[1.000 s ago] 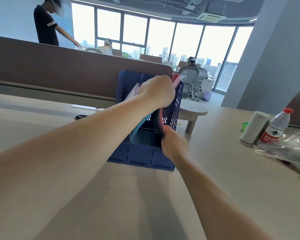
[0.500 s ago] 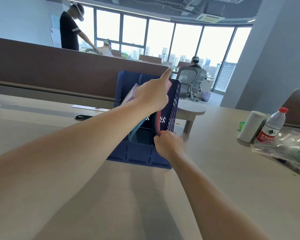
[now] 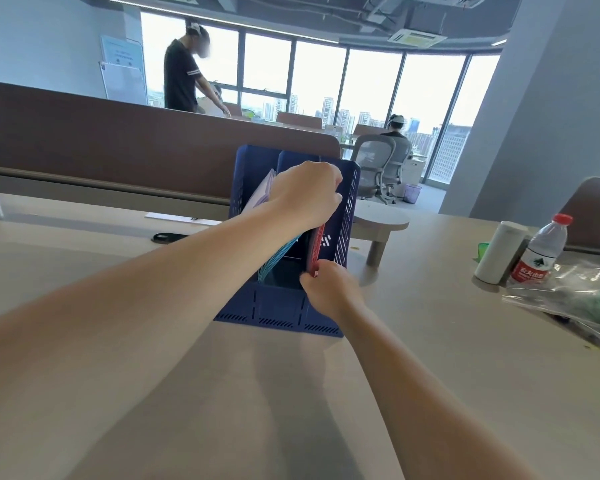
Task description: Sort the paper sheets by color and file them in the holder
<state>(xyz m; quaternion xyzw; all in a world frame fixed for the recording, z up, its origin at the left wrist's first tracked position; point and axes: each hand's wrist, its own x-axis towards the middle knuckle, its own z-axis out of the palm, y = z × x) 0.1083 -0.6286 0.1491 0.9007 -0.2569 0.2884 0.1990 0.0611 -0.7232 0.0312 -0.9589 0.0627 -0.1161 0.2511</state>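
Red paper sheets (image 3: pixel 316 245) stand in the blue holder (image 3: pixel 278 306) by the table's (image 3: pixel 430 358) far edge, right hand (image 3: pixel 329 289) pinching them low, left hand (image 3: pixel 305 194) curled over their tops; pushing hard could bend them.

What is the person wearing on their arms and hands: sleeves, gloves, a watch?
Nothing that shows. The left forearm and right forearm are bare to the picture's edge, with no sleeve in view. The left hand and right hand have no gloves, and no watch, band or ring is visible.
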